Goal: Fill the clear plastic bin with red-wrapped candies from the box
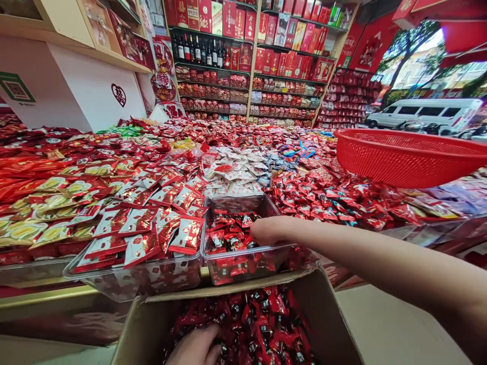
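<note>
A cardboard box [342, 329] full of red-and-black wrapped candies [262, 324] stands in front of me at the bottom. My left hand [196, 347] reaches into it, its visible fingers slightly apart among the candies and its fingertips partly hidden. Just beyond the box, a clear plastic tray [243, 252] holds more of these red-and-black candies [230, 235]. My right hand [268, 230] is over the right side of that tray, bent down at the wrist. Its fingers are hidden, so I cannot tell whether they hold anything.
Left of this tray, another clear tray [163, 274] is heaped with red-and-white packets [140, 238]. White packets [239, 170] lie behind. A red plastic basket [411, 159] rests on the candy piles at right. Shelves [249, 61] with boxes and bottles line the back; a white van [426, 112] is outside.
</note>
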A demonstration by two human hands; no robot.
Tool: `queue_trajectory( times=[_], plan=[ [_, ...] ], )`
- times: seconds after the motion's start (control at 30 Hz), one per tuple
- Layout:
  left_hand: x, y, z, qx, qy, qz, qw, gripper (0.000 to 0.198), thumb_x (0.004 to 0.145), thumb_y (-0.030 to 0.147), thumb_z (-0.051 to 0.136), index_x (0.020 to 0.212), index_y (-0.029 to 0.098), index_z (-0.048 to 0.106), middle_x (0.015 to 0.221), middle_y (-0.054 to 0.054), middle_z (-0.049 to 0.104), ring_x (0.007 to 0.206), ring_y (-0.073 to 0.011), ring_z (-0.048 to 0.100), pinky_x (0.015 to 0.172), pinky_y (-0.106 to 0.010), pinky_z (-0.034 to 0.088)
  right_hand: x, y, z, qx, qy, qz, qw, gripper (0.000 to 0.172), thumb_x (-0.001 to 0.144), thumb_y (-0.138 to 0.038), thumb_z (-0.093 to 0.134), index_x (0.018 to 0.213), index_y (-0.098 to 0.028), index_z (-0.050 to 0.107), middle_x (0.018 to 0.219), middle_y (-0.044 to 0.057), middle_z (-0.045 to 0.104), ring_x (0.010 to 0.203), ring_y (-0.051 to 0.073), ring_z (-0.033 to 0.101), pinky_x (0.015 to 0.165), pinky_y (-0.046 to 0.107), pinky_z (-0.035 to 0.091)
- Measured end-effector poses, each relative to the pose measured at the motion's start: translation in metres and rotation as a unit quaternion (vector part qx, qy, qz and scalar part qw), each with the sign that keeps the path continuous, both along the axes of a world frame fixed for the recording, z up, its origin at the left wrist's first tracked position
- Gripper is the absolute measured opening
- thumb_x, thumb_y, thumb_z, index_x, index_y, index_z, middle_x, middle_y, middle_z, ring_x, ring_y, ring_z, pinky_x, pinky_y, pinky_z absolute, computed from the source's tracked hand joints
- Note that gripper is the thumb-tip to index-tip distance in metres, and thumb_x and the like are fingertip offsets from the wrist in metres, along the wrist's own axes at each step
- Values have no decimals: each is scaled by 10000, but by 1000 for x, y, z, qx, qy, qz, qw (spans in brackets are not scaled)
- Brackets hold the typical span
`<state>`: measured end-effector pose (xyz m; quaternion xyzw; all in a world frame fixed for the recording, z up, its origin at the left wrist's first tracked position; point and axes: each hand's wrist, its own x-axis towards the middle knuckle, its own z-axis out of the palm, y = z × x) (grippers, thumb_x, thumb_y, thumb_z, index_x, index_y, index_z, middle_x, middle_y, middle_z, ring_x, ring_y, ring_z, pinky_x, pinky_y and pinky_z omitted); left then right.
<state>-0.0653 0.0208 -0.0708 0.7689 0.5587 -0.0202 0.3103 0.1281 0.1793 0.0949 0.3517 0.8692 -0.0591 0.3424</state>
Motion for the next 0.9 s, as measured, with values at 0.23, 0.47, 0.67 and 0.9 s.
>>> queue_trajectory(
  times=[0.23, 0.47, 0.67, 0.9],
  plan=[
    [-2, -3, -5, 5, -15, 33, 999, 163, 737, 271, 414, 825, 239, 547, 869, -8, 633, 830, -172, 558, 685, -238, 374, -8, 4, -19, -56, -45, 11, 997, 388, 651, -300, 566, 954, -63, 615, 897, 129, 623, 757, 198, 582, 630, 253, 420],
    [0, -5, -7, -6, -24, 27, 999, 161, 722, 249, 435, 822, 231, 560, 847, -11, 636, 798, -162, 566, 648, -221, 370, -14, 3, -9, -22, -41, 46, 998, 381, 658, -341, 558, 901, -57, 629, 850, 141, 626, 764, 216, 575, 633, 266, 413],
    [-1, -4, -9, -10, -19, 30, 999, 170, 714, 245, 433, 821, 229, 564, 832, -14, 638, 789, -168, 570, 643, -226, 371, -22, 12, -22, 48, 61, 110, 991, 437, 598, -408, 589, 903, -95, 615, 865, 136, 618, 803, 238, 569, 610, 266, 423],
    [-1, -5, -9, -14, -18, 32, 999, 157, 709, 252, 436, 804, 236, 559, 833, -15, 643, 786, -173, 575, 638, -229, 372, -31, 13, -34, 60, 67, 138, 986, 313, 651, -342, 541, 861, -121, 616, 823, 125, 621, 777, 245, 581, 598, 318, 442]
  ],
)
